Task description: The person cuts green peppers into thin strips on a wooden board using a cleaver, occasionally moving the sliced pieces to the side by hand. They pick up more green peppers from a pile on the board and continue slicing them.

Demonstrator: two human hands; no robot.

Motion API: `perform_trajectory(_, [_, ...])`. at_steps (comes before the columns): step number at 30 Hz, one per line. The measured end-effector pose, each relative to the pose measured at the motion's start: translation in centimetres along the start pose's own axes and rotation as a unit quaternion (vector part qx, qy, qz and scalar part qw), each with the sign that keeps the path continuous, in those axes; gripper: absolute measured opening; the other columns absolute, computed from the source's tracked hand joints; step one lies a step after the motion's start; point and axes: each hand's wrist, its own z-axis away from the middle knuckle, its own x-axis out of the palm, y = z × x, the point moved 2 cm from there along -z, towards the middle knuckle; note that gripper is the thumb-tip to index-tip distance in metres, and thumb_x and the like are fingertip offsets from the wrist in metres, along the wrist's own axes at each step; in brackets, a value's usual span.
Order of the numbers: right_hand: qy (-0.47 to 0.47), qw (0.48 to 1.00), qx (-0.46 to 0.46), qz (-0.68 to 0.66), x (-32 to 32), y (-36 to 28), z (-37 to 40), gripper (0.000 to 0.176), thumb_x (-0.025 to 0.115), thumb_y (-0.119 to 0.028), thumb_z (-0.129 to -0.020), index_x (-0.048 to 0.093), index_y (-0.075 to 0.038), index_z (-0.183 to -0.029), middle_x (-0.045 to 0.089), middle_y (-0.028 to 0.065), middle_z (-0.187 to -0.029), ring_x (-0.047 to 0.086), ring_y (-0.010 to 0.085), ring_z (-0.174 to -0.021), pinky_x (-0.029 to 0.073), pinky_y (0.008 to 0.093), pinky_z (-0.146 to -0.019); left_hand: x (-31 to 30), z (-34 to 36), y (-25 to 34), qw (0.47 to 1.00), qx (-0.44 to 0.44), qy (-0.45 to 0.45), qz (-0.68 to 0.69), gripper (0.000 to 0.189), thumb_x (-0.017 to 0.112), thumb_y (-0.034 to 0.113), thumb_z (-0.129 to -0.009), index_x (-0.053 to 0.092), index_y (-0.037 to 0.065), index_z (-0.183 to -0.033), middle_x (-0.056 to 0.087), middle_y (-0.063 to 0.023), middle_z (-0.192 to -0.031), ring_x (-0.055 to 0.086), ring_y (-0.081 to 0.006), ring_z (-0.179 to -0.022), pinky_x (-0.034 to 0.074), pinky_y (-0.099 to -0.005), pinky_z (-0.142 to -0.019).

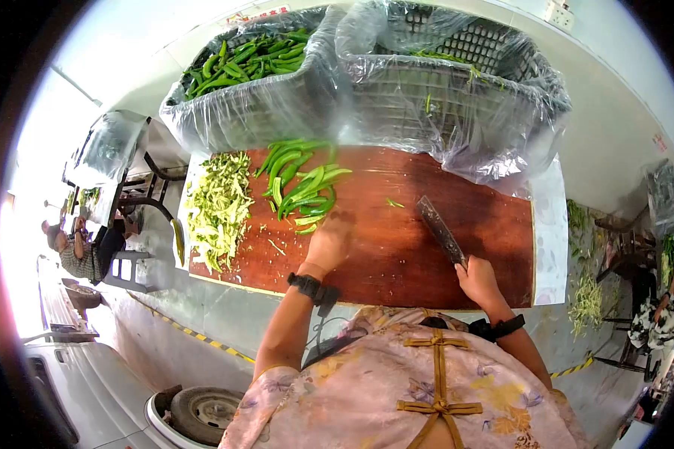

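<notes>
My right hand (pixel 479 280) is closed round the handle of a dark-bladed knife (pixel 443 233), whose blade slants up and left over the reddish-brown board (pixel 397 262). Low over the board, my left hand (pixel 331 241) is near the lower end of a loose pile of long green peppers (pixel 307 191). Its fingertips are blurred, and I cannot tell whether they hold anything. To the left of the peppers lies a heap of pale green cut shreds (pixel 219 209). A small green piece (pixel 395 203) rests between the pile and the knife.
Behind the board stand two plastic-lined crates: the left crate (pixel 240 93) is full of green peppers, the right crate (pixel 457 97) holds a few green bits. A seated person (pixel 90 251) works at far left, another person (pixel 659 318) at far right. A vehicle wheel (pixel 206 415) is at lower left.
</notes>
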Motion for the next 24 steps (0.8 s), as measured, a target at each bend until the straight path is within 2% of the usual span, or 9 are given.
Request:
perform_trajectory(2, [-0.006, 1.0, 0.006, 0.02, -0.3, 0.0, 0.0, 0.025, 0.061, -0.019, -0.079, 0.055, 0.005, -0.072, 0.057, 0.0246, -0.067, 0.057, 0.0419, -0.066, 0.044, 0.0466, -0.059, 0.9, -0.2, -0.3, 0.998, -0.05, 0.01, 0.033, 0.028, 0.057, 0.002, -0.066, 0.056, 0.006, -0.093, 0.056, -0.0175, -0.084, 0.054, -0.0368, -0.083, 0.045, -0.0439, -0.074])
perform_trajectory(6, [0.012, 1.0, -0.008, 0.006, 0.4, 0.3, 0.2, 0.028, 0.059, -0.021, -0.081, 0.056, 0.006, -0.072, 0.057, 0.0256, -0.067, 0.056, 0.0431, -0.066, 0.045, 0.049, -0.06, 0.2, -1.4, 0.6, 0.997, -0.071, 0.035, 0.014, 0.026, 0.056, 0.001, -0.066, 0.056, 0.005, -0.092, 0.055, -0.0176, -0.081, 0.054, -0.0376, -0.081, 0.045, -0.0441, -0.071])
perform_trajectory(8, [0.003, 1.0, -0.013, 0.002, 0.2, 0.1, 0.2, 0.027, 0.058, -0.021, -0.081, 0.056, 0.005, -0.072, 0.057, 0.0259, -0.069, 0.056, 0.043, -0.067, 0.045, 0.0489, -0.061, -1.3, -2.8, 2.9, 0.992, -0.019, 0.059, 0.112, 0.022, 0.055, -0.001, -0.067, 0.058, 0.004, -0.088, 0.057, -0.0167, -0.081, 0.055, -0.0369, -0.081, 0.045, -0.043, -0.071])
perform_trajectory(12, [0.012, 1.0, -0.001, -0.013, 0.2, 0.4, 0.2, 0.026, 0.058, -0.02, -0.08, 0.056, 0.005, -0.073, 0.057, 0.0262, -0.07, 0.057, 0.0427, -0.068, 0.045, 0.0489, -0.062, 1.9, -5.1, 5.4, 0.965, 0.056, 0.037, 0.252, 0.02, 0.053, -0.004, -0.067, 0.059, 0.004, -0.084, 0.058, -0.0154, -0.08, 0.056, -0.0355, -0.08, 0.046, -0.0415, -0.07])
perform_trajectory(14, [0.029, 0.999, -0.007, -0.022, 0.0, 0.3, 0.2, 0.024, 0.06, -0.018, -0.078, 0.055, 0.005, -0.074, 0.057, 0.0265, -0.069, 0.057, 0.043, -0.069, 0.045, 0.0481, -0.061, 3.7, -6.0, 7.1, 0.947, 0.095, -0.054, 0.302, 0.016, 0.052, -0.001, -0.068, 0.059, 0.005, -0.082, 0.057, -0.0135, -0.078, 0.056, -0.0319, -0.081, 0.047, -0.0408, -0.073])
perform_trajectory(17, [0.026, 0.999, -0.023, -0.036, -0.4, -0.1, 0.2, 0.024, 0.06, -0.018, -0.078, 0.055, 0.005, -0.074, 0.057, 0.0263, -0.069, 0.057, 0.0433, -0.07, 0.044, 0.049, -0.062, 5.8, -7.3, 8.3, 0.954, 0.142, -0.067, 0.257, 0.018, 0.053, -0.001, -0.067, 0.059, 0.005, -0.083, 0.057, -0.0144, -0.082, 0.057, -0.0323, -0.082, 0.047, -0.0397, -0.073])
perform_trajectory(21, [0.011, 0.999, 0.013, -0.028, -0.1, 0.3, 0.3, 0.024, 0.059, -0.019, -0.078, 0.056, 0.005, -0.074, 0.057, 0.0262, -0.07, 0.056, 0.0435, -0.069, 0.044, 0.0492, -0.062, 7.8, -7.4, 8.0, 0.973, 0.136, -0.073, 0.172, 0.016, 0.051, 0.0, -0.07, 0.059, 0.006, -0.083, 0.057, -0.0127, -0.086, 0.057, -0.0311, -0.084, 0.046, -0.0397, -0.071])
perform_trajectory(23, [0.017, 0.999, -0.006, -0.035, -0.7, -0.3, 0.5, 0.025, 0.059, -0.019, -0.079, 0.055, 0.005, -0.075, 0.057, 0.0259, -0.07, 0.056, 0.0436, -0.069, 0.044, 0.0489, -0.062, 7.5, -6.9, 8.1, 0.974, 0.199, 0.07, 0.082, 0.011, 0.051, 0.005, -0.073, 0.058, 0.007, -0.081, 0.057, -0.0099, -0.087, 0.056, -0.0286, -0.087, 0.045, -0.0397, -0.07])
perform_trajectory(24, [0.017, 0.999, -0.003, -0.037, -0.5, -0.1, 0.5, 0.025, 0.059, -0.019, -0.079, 0.055, 0.005, -0.075, 0.057, 0.0259, -0.07, 0.056, 0.0436, -0.069, 0.044, 0.0489, -0.062, 7.1, -6.6, 8.2, 0.974, 0.2, 0.067, 0.083, 0.011, 0.051, 0.005, -0.073, 0.058, 0.007, -0.081, 0.057, -0.0099, -0.087, 0.056, -0.0286, -0.087, 0.045, -0.0397, -0.07])
